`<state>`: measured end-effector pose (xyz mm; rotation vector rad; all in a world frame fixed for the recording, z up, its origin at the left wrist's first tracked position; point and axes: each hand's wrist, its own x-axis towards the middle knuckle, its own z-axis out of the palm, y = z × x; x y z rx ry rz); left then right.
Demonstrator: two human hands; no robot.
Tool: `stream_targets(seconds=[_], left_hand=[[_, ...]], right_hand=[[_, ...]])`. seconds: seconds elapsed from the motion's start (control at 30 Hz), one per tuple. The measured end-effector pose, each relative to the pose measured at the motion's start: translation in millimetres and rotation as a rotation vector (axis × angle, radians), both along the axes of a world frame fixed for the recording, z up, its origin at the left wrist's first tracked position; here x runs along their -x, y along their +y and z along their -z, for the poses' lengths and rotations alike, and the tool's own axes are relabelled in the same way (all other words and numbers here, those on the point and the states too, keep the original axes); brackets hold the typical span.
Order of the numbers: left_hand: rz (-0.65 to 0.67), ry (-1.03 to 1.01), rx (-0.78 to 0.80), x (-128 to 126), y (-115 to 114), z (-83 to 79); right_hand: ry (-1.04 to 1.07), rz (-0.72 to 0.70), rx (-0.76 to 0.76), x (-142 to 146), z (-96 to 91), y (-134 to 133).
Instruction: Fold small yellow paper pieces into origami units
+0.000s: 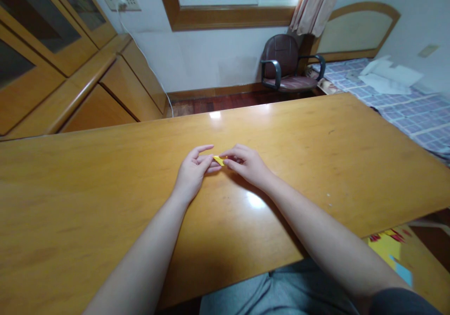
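Note:
A small yellow folded paper piece point(218, 160) lies at the middle of a glossy wooden table point(105, 188). My left hand point(192, 172) rests on the table left of it, fingers bent and fingertips pressed on the paper's left end. My right hand point(246, 165) comes in from the right, fingers curled, pinching the paper's right end. Most of the paper is hidden under the fingertips.
A dark office chair point(286, 64) stands beyond the table under the window. A bed with a checked cover point(415, 108) and white sheets lies at the right. Wooden cabinets point(52, 71) line the left wall. Coloured paper point(390, 249) lies on the floor at lower right.

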<state>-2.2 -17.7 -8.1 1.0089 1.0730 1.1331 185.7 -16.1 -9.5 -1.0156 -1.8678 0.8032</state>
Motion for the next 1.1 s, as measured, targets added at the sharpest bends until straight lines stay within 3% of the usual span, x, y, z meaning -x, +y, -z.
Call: stream_targets(seconds=[0.77, 1.1], left_hand=[[-0.010, 0.040, -0.021, -1.0, -3.5, 0.2], [-0.023, 0.057, -0.053, -0.7, -2.0, 6.8]], right_hand=[[-0.041, 0.053, -0.006, 1.4, -2.5, 0.7], [0.050, 0.074, 0.097, 2.4, -3.0, 0.6]])
